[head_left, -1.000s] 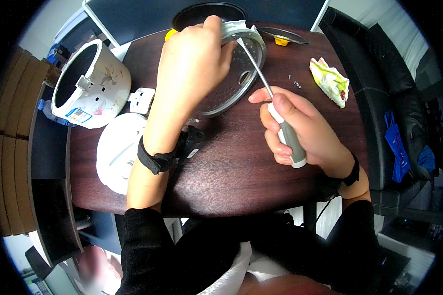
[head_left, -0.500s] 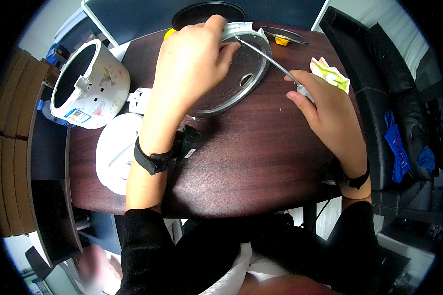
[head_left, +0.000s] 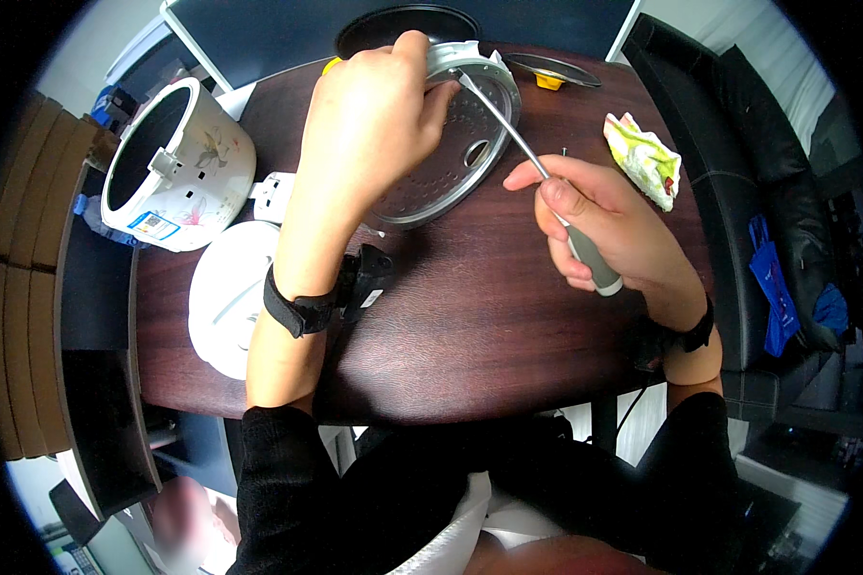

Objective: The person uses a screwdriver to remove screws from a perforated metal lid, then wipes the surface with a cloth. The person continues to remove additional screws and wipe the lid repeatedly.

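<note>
My left hand (head_left: 369,134) is closed on the upper rim of a round rice cooker lid (head_left: 431,172), holding it tilted. Its dimpled dark inner face has a metal rim and an oval hole. My right hand (head_left: 609,216) wraps round the grey-green handle of a screwdriver (head_left: 597,261). The long metal shaft slants up to the left, and its tip sits at the lid's upper rim, close to my left fingertips. Whether the tip is seated in a screw is too small to tell. A small upright screw (head_left: 564,151) appears on the table beside the shaft.
At the left stands a white floral rice cooker body (head_left: 222,158), with a white round part (head_left: 225,297) nearer me. A green-and-white cloth (head_left: 644,163) lies at the right. Farther back are a dark disc (head_left: 408,27) and a flat round lid (head_left: 571,69) with a yellow piece (head_left: 548,82).
My right hand has moved left and nearer me, turning so the screwdriver handle shows. The screwdriver shaft stands steeper. The lid has shifted slightly left in my left hand.
</note>
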Demonstrator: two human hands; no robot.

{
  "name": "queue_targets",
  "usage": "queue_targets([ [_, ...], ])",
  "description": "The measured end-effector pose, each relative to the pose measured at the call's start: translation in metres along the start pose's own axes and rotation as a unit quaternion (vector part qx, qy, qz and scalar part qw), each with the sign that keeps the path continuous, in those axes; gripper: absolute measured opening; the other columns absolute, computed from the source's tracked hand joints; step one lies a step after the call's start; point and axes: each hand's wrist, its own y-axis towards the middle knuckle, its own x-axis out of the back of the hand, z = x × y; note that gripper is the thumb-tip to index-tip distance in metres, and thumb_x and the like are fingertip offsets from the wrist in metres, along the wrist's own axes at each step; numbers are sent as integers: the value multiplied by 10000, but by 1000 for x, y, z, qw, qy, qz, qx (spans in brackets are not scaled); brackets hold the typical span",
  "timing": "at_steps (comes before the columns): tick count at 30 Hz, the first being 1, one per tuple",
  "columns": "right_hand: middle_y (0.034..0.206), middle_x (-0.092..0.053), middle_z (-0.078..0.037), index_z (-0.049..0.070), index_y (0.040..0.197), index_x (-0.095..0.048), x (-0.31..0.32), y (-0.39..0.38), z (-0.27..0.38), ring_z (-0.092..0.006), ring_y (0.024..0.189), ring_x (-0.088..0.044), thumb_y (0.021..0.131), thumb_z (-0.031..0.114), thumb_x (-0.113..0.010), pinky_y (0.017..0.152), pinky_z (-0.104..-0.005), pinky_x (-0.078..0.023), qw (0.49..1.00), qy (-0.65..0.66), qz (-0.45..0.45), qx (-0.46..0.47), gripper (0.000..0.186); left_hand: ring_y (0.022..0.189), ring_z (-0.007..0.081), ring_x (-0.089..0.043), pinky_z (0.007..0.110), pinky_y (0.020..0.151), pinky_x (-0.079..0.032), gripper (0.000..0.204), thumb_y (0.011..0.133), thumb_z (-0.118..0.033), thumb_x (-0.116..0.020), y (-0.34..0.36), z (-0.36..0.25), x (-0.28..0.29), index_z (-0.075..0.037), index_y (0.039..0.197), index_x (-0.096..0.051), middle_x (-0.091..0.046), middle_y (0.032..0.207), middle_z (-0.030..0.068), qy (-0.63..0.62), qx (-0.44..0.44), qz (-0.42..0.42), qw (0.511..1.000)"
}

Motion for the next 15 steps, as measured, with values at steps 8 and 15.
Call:
queue_targets([
  [8,703,-525,-52,20,1203,-539,5,-1,5,-127,502,-537,1006,259,-505,464,-278,-432,978,-200,-49,33,311,675,329,-677,402,615,-544,256,807,-251,-713,0,2,-1,-26,876,-611,-655,682,167,-18,11,-2,1000],
  [15,725,-644,-125,50,1074,-603,5,-11,5,-250,641,-652,937,258,-615,585,-347,-476,765,-557,-252,202,249,698,327,-677,406,626,-540,253,830,-260,-673,0,-1,5,-21,874,-602,-652,697,166,-33,2,17,999],
])
